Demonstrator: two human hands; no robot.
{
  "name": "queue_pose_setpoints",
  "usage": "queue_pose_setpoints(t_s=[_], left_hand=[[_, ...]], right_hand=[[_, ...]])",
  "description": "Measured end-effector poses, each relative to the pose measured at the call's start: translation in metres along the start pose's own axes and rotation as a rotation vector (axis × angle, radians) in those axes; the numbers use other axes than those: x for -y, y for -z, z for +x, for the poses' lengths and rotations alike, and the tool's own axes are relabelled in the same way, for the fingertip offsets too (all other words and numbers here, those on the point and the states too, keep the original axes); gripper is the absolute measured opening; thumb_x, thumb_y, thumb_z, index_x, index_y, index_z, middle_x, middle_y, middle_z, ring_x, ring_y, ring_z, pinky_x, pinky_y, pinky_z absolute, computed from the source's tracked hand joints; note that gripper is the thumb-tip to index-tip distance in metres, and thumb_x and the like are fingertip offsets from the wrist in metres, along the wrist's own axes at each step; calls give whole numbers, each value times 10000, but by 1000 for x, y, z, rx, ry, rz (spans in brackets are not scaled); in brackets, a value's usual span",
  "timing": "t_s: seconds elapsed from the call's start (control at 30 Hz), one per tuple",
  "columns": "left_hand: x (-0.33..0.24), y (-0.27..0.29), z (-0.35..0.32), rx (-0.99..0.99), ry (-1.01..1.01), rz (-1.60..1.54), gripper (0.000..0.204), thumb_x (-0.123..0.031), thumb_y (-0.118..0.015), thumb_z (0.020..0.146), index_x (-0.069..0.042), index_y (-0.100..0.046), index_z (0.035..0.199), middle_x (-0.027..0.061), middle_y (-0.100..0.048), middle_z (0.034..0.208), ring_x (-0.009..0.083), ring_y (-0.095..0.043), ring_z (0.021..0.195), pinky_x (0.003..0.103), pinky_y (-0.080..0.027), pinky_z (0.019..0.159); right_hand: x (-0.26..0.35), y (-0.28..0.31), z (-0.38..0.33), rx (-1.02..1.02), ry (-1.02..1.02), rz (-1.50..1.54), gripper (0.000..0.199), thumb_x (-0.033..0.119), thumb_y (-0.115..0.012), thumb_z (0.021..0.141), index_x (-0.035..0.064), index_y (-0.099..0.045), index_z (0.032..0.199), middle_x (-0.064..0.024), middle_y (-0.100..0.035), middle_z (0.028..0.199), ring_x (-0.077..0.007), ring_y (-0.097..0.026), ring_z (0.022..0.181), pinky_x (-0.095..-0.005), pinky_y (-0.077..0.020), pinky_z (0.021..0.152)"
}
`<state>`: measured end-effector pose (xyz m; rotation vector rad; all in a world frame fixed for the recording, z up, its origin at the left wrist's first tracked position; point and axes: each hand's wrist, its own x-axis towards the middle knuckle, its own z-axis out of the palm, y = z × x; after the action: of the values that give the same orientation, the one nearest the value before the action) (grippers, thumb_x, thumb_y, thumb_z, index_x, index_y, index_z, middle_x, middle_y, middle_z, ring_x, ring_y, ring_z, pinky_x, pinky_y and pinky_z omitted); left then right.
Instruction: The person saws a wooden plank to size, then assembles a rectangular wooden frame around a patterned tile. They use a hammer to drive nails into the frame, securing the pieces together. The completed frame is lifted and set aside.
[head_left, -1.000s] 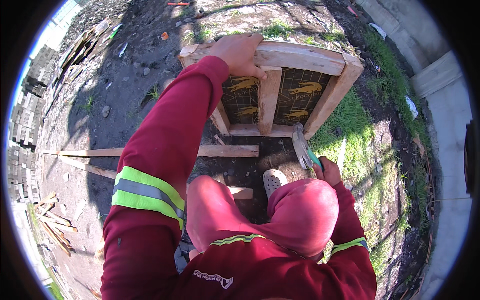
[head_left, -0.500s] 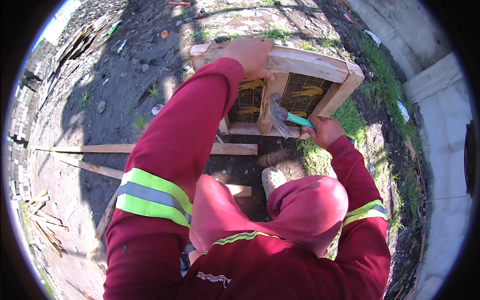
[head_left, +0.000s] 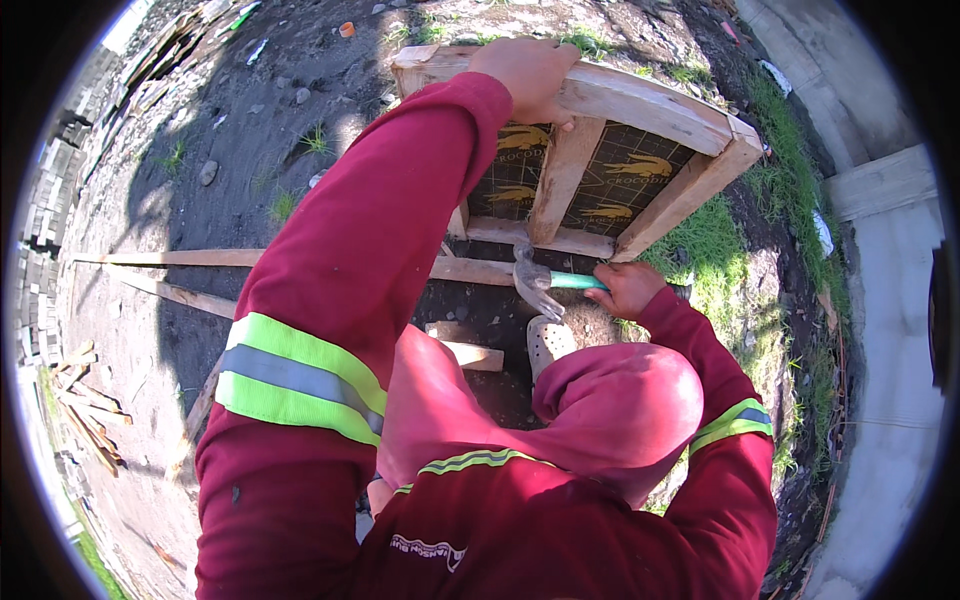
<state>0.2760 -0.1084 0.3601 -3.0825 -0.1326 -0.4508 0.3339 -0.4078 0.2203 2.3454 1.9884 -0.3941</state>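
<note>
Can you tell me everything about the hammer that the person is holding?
The hammer has a grey metal head with a curved, forked claw and a blue-green handle. The right hand is wrapped around the handle, hiding most of it. The hammer lies roughly level, with its head pointing to the person's left. The head sits low in front of the wooden frame, close to the frame's bottom board and middle upright. Whether the metal touches the wood cannot be told. The left hand grips the frame's top edge, not the hammer.

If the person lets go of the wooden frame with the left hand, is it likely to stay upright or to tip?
The wooden frame probably tips: it stands on edge on rough soil, steadied at the top rail by the left hand. It looks stiff, built from thick boards. Blows from the hammer in the right hand could jolt it.
</note>
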Motion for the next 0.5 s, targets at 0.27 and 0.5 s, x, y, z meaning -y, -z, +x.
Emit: queue_pose_setpoints(t_s=[0.27, 0.5], left_hand=[[-6, 24, -3, 88, 42, -79, 616, -428, -784, 712, -29, -545, 1117, 199, -642, 1080, 355, -612, 1048, 443, -490, 884], [-11, 40, -8, 136, 40, -79, 593, -369, -811, 691, 2, -550, 1073, 223, -656, 999, 389, -620, 994, 461, -496, 829]], right_hand=[[-20, -52, 27, 300, 230, -99, 425, 497, -499, 910, 85, -595, 941, -138, -662, 768, -343, -665, 764, -455, -525, 699], [-2, -75, 31, 259, 61, 3, 449, 500, -472, 929, 69, -592, 974, -140, -677, 845, -352, -668, 812, -465, -523, 720]])
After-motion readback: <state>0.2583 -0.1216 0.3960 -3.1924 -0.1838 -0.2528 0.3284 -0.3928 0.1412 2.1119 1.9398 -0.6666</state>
